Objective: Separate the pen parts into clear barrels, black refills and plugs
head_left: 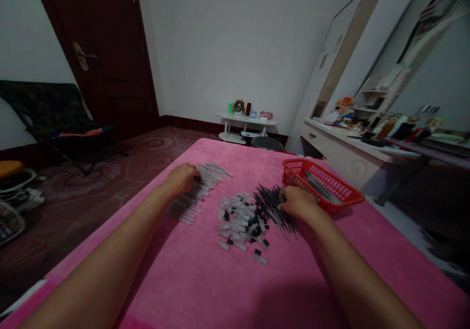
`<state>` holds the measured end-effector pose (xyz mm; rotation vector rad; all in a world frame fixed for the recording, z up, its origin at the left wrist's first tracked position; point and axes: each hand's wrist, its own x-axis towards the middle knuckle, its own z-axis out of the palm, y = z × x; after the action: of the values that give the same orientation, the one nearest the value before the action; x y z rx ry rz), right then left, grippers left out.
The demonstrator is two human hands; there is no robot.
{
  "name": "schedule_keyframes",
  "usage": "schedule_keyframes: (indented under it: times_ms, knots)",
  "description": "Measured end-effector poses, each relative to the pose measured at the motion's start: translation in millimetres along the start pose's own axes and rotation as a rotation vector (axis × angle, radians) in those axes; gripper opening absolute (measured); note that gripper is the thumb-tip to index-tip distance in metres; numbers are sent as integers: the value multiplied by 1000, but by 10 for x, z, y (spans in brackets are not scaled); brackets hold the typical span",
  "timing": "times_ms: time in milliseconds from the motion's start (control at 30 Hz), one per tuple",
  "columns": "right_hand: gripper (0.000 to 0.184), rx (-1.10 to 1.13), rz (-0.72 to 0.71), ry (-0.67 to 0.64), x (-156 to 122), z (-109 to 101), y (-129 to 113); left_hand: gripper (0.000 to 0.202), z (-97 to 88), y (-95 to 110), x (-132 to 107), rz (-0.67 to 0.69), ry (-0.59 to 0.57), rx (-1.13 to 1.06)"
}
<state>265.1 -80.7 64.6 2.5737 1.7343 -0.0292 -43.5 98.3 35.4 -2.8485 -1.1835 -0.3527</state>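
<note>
My left hand [183, 178] reaches to the left side of the table, its fingers curled down onto a row of clear pen barrels [211, 175]. Whatever its fingertips pinch is hidden. Over on the right, my right hand [298, 201] has its fingers closed at the edge of a heap of thin dark pen refills [270, 201]. A loose pile of small translucent caps [238, 219], mixed with small black plugs [258, 252], lies between the two hands. Just behind my right hand stands a red plastic basket [345, 197] with several long grey pens [321, 187] in it.
A pink cloth covers the table [205, 285]. Beyond it are a small white stand [235, 135] and a round dark stool [267, 144]. A cluttered dresser [345, 148] stands right; a folding chair [55, 113] and a dark red door [99, 50] are left.
</note>
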Motion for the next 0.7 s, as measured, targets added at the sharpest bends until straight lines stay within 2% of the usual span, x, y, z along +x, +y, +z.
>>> schedule_keyframes:
  times_ms: [133,233,300,400,500,600,700]
  knots:
    - [13,58,-39,63,-5,-69,-8,20,-22,21,4,-26,12,-6]
    - [13,254,-222,125,-45,-114,-99,19,-42,77,14,-8,53,-79]
    - [13,406,-366,117,-92,-134,-192,18,-55,136,25,39,102,-176]
    - [14,538,-454,109,-163,-154,-324,19,-67,254,48,118,183,-365]
    - [13,599,-418,133,-197,-172,-395,15,-76,412,81,74,286,-737]
    - [13,694,-396,132,-206,-192,-416,7,-96,594,109,-173,407,-1363]
    - [12,803,-387,80,-235,-212,-438,7,-118,739,120,-451,413,-1926]
